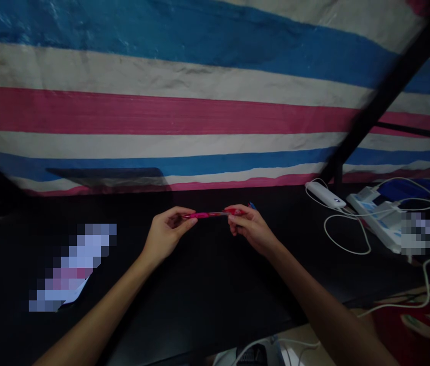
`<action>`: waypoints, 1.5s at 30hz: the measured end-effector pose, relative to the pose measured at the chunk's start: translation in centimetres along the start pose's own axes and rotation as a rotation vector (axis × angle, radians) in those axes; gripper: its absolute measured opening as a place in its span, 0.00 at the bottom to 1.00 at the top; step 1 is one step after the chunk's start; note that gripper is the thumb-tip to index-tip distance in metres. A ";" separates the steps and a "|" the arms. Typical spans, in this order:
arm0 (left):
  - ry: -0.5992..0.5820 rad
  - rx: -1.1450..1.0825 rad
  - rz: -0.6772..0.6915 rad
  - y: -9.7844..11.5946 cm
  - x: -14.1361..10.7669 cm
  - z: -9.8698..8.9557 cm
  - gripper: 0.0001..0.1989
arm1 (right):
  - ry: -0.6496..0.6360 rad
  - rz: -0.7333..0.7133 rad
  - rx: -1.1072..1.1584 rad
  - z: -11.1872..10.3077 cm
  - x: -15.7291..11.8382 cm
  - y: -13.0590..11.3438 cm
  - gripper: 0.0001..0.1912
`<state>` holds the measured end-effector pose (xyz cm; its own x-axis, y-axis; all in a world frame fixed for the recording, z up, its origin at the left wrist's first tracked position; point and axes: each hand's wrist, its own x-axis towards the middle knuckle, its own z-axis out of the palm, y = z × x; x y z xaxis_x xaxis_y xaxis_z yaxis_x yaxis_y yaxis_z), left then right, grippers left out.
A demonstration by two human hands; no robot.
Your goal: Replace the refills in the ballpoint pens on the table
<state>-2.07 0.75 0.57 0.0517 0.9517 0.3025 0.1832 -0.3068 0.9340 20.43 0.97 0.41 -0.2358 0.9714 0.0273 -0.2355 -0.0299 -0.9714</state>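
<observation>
A slim red pen point(215, 214) is held level between my two hands, above the black tabletop point(199, 295). My left hand point(167, 229) pinches its pink left end between thumb and fingers. At the other end, my right hand point(251, 226) grips the red part, with the fingers curled under. The middle of the pen looks clear and shows between the hands. Just behind my right hand, a small blue tip point(252, 205) sticks out; the rest of it is hidden.
A phone-like object point(81, 287), partly blurred out, lies at left. At right are a white power strip point(380, 223), a white power bank point(325, 194) and looping cables. Black slanted frame bars point(382, 96) flank a striped sheet point(161, 112). More items sit below the front edge.
</observation>
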 end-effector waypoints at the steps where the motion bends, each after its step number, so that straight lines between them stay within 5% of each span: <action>1: -0.012 0.029 0.014 0.0 0.0 -0.1 0.13 | 0.000 0.021 -0.046 0.0 0.0 0.0 0.11; 5: -0.086 0.339 0.226 0.2 -0.2 -0.4 0.10 | -0.038 0.079 -0.176 -0.2 0.1 0.6 0.11; 10: -0.225 1.030 0.544 1.3 -0.7 -0.1 0.10 | -0.110 0.118 -0.188 0.0 -0.1 0.8 0.13; 14: -0.193 1.292 0.543 1.6 -1.2 0.6 0.10 | -0.139 0.181 -0.165 0.3 -0.4 0.4 0.14; 20: -0.040 1.317 0.464 0.6 -1.5 0.8 0.20 | -0.351 0.356 -0.265 0.6 -1.0 -0.3 0.22; 30: -0.144 1.353 0.179 0.4 -1.4 0.6 0.23 | -0.122 -0.368 -0.801 2.0 -1.6 0.4 0.15; 41: -0.186 1.360 0.151 0.2 -1.3 0.6 0.22 | -0.155 -0.660 -0.986 1.9 -1.6 1.1 0.14; 45: -0.144 1.332 0.178 0.3 -1.3 0.5 0.23 | -0.134 -0.659 -0.989 1.9 -1.7 1.0 0.14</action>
<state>-1.57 -0.57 0.37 0.2608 0.9175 0.3004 0.9642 -0.2632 -0.0331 18.77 -1.17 -0.14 -0.4521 0.6979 0.5555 0.4659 0.7158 -0.5201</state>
